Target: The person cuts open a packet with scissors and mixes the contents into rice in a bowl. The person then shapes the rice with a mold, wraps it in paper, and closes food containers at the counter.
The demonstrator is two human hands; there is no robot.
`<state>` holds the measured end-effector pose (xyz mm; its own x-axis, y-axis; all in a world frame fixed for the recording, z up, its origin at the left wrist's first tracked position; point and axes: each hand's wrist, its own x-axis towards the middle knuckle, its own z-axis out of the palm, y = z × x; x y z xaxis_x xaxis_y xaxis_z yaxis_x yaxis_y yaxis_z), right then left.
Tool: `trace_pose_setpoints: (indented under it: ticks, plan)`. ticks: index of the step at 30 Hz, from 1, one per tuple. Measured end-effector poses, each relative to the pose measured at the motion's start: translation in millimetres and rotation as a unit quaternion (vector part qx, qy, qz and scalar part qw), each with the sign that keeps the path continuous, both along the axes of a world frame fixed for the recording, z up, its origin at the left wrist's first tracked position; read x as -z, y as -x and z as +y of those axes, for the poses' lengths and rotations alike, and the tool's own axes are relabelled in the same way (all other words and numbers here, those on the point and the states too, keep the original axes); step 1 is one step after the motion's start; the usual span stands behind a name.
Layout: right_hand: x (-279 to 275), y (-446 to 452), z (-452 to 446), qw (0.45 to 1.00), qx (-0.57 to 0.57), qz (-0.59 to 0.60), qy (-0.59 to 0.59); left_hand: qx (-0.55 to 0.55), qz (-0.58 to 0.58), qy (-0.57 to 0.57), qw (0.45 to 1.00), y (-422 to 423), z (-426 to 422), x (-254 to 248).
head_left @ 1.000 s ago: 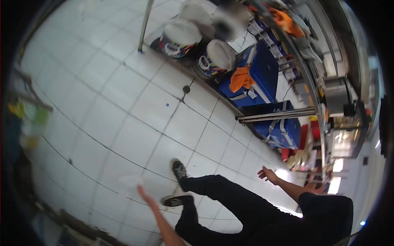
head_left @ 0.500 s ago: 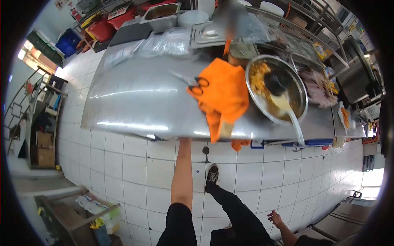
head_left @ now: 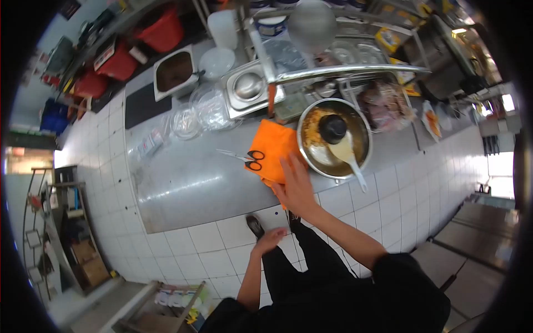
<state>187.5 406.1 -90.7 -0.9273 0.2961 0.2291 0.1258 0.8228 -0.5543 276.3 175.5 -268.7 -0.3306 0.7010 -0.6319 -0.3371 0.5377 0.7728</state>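
Note:
My right hand (head_left: pixel 295 187) reaches over the table edge with its fingers spread on the right part of an orange cloth (head_left: pixel 272 151). Nothing shows in its grasp. Scissors with black handles (head_left: pixel 255 160) lie partly on the cloth, blades pointing left. In front of the table, low above the floor, my left hand (head_left: pixel 271 240) hangs with loosely bent fingers and holds nothing visible. Right of the cloth stands a metal bowl (head_left: pixel 367 150) with orange-yellow food remains. A black round object (head_left: pixel 333 129) and a pale spatula with a white handle (head_left: pixel 355 169) rest in it.
The steel table (head_left: pixel 183 194) carries plastic packs (head_left: pixel 186 123), a lidded metal container (head_left: pixel 247 89) and a tray of raw-looking meat (head_left: pixel 383 105). A metal shelf rail (head_left: pixel 350 70) crosses above the back. Red tubs (head_left: pixel 161 30) stand at far left. A blurred patch hides part of the top.
My left hand has come out from below the table edge. My right hand has moved from the lower right onto the cloth. The view has turned and shifted; the scissors still lie on the cloth.

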Motion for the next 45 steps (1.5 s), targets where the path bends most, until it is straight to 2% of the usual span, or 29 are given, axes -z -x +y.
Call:
trace_pose_setpoints:
  ticks: [1,3,4,5,7,9,11,13,15,17,18,20,21,22,23,24,25,26,27,28,30,33,36,39,42,43,45]
  plan:
    - [8.1,20.8,-6.8,0.994,0.081,-0.027,-0.069,-0.012,-0.043,-0.048,0.998,-8.8,-11.5,-21.2]
    - [14.6,17.5,-17.4,0.989,0.107,-0.078,-0.067,-0.048,-0.066,-0.002,0.997,-6.5,-20.8,-92.0]
    - [16.9,16.8,-18.6,0.986,0.117,-0.101,-0.068,-0.05,-0.02,-0.023,0.998,0.4,-24.1,-114.0]
    - [20.0,9.8,-22.3,0.987,0.126,-0.085,-0.047,-0.036,0.031,-0.035,0.998,12.7,-29.1,-133.3]
    - [18.2,-2.2,-11.6,0.989,0.137,-0.048,-0.022,-0.04,0.058,-0.11,0.991,44.4,-34.2,-148.5]
    - [-15.3,-23.0,-39.3,0.99,0.141,-0.005,-0.011,-0.137,-0.013,-0.076,0.988,79.4,-22.9,-203.6]
    - [-40.0,-36.0,-60.1,0.989,0.122,0.081,-0.004,-0.26,-0.128,-0.092,0.953,102.8,0.2,-248.5]
    - [-58.2,-33.9,-96.4,0.986,0.093,0.135,0.02,-0.245,-0.12,-0.13,0.953,120.3,22.3,-259.3]
    - [-65.5,-24.1,-121.6,0.981,0.1,0.143,0.082,-0.306,-0.149,-0.211,0.916,142.5,43.6,-197.4]
    - [-63.7,-7.6,-126.2,0.962,0.149,0.148,0.175,-0.246,-0.125,-0.23,0.933,175.6,46.2,-160.5]
    - [-56.1,-4.7,-129.7,0.946,0.144,0.152,0.246,-0.214,-0.115,-0.24,0.94,190.8,46.3,-155.1]
    - [-42.4,5.7,-122.0,0.903,0.137,0.186,0.363,-0.17,-0.098,-0.249,0.948,214.4,36.7,-186.7]
    - [-47.2,6.9,-131.2,0.901,0.179,0.223,0.327,-0.191,-0.097,-0.247,0.945,219.7,34.3,-202.9]
    - [-21.0,16.9,-133.9,0.898,0.201,0.233,0.315,-0.201,-0.065,-0.226,0.951,218.9,36.4,-224.5]
    - [-48.1,15.7,-140.5,0.928,0.23,0.182,0.229,-0.182,0.014,-0.241,0.953,213.5,34.5,-243.0]
    - [-42.7,24.5,-150.9,0.932,0.24,0.123,0.242,-0.183,0.072,-0.256,0.947,211.0,31.9,-231.4]
    - [-50.1,33.8,-168.0,0.909,0.26,0.165,0.28,-0.221,0.024,-0.248,0.943,200.2,27.3,-248.9]
    - [-67.8,33.8,-169.7,0.897,0.242,0.11,0.353,-0.239,0.05,-0.194,0.95,205.4,25.1,-237.6]
    - [-84.7,34.3,-174.7,0.877,0.216,0.054,0.426,-0.26,0.039,-0.202,0.943,207.9,17.8,-242.6]
    - [-90.8,36.3,-181.6,0.889,0.205,0.07,0.404,-0.285,0.027,-0.209,0.935,211.8,10.5,-246.5]
    - [-74.4,49.7,-204.3,0.898,0.178,0.099,0.389,-0.289,-0.025,-0.215,0.932,228.4,-12.5,-222.4]
    - [-42.0,70.1,-224.6,0.903,0.125,0.12,0.393,-0.308,0.018,-0.202,0.93,254.8,-35.9,-195.9]
    - [-43.3,74.2,-234.4,0.926,0.051,0.08,0.366,-0.366,0.035,-0.227,0.902,259.4,-40.8,-206.9]
    - [-35.2,62.4,-222.3,0.916,-0.012,0.129,0.381,-0.422,0.051,-0.256,0.868,255.4,-33.0,-225.8]
    - [-18.4,52.9,-181.7,0.861,-0.197,-0.015,0.47,-0.351,0.236,-0.102,0.901,261.5,-24.7,-227.6]
    - [-25.4,39.8,-169.8,0.855,-0.2,-0.009,0.477,-0.339,0.32,-0.067,0.882,270.1,-19.9,-219.8]
    - [-59.1,-4.9,-131.1,0.845,-0.208,0.004,0.493,-0.32,0.533,0.001,0.783,292.9,-12.9,-183.7]
